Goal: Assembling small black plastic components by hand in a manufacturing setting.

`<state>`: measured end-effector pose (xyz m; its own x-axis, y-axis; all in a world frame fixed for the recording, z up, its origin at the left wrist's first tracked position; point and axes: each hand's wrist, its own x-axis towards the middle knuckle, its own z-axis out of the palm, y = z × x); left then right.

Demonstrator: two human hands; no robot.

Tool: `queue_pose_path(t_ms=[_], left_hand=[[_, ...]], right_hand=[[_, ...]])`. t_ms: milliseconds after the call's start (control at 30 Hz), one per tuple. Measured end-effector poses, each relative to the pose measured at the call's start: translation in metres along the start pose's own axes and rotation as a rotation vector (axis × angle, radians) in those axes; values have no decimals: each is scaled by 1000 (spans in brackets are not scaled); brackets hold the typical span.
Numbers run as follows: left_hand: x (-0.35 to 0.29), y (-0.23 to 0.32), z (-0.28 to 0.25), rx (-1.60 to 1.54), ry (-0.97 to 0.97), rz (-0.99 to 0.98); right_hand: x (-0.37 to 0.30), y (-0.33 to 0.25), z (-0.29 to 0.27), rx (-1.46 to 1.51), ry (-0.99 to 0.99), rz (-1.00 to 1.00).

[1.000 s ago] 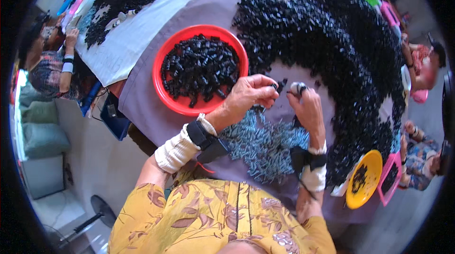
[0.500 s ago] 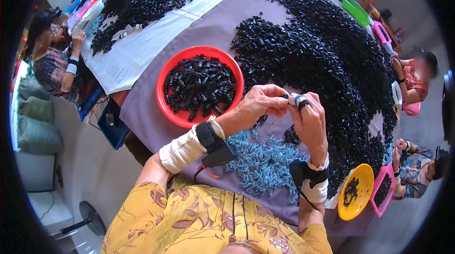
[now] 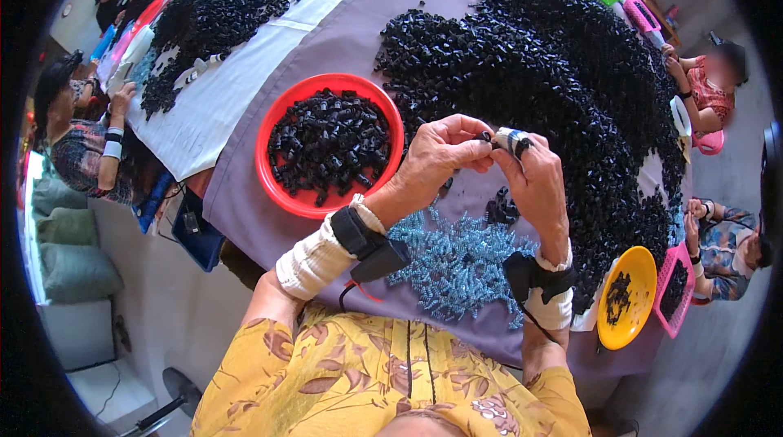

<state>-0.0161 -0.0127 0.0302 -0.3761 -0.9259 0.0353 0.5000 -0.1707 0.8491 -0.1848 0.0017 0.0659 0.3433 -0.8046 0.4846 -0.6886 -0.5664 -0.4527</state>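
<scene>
"One broad desk (image 3: 351, 33) fills the view, draped in lilac cloth, and what a load it carries!"

"Biggest on it: that sprawling heap of glossy black plastic pieces (image 3: 530, 54), running down the right side."

"Next, the round red plastic basin (image 3: 308, 207), half full of black parts, just beside the left wrist. One careless swing of that wrist could jolt the rim and spill some."

"Then a loose pile of pale blue coil springs (image 3: 461, 262), nearest the wearer. See the black box (image 3: 383, 263) strapped to the left wrist? Dip it, and it could drag springs out of place."

"Further right, the shallow yellow bowl (image 3: 640, 278) sits close to the desk's near edge; a bump there might tip it."

"Now the hands! Left hand (image 3: 440, 156): thumb and forefinger pinched together on a small black plastic piece (image 3: 486, 136), up above the desk, beyond the springs."

"And the right hand (image 3: 534, 188)?"

"Bent in close, its white-wrapped finger (image 3: 512, 140) just beside the piece. Whether it grips anything, I can't tell."

"Trouble spot?"

"That fingertip pinch: thin contact, and the wrap may dull the feel. One slip, and the piece could vanish among its lookalikes."
</scene>
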Motion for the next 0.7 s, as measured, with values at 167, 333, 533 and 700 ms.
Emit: queue_pose_path(t_ms=[167, 333, 533, 700], left_hand=[[-3, 1, -1, 15, 47, -18], [-3, -1, 0, 45, 77, 2], [-4, -5, 0, 155, 85, 14], [-5, -4, 2, 262, 99, 59]], right_hand=[[1, 0, 0, -35, 24, -33], [3, -2, 0, -138, 68, -56], [7, -8, 2, -225, 62, -113], [7, -10, 3, -308, 29, -127]])
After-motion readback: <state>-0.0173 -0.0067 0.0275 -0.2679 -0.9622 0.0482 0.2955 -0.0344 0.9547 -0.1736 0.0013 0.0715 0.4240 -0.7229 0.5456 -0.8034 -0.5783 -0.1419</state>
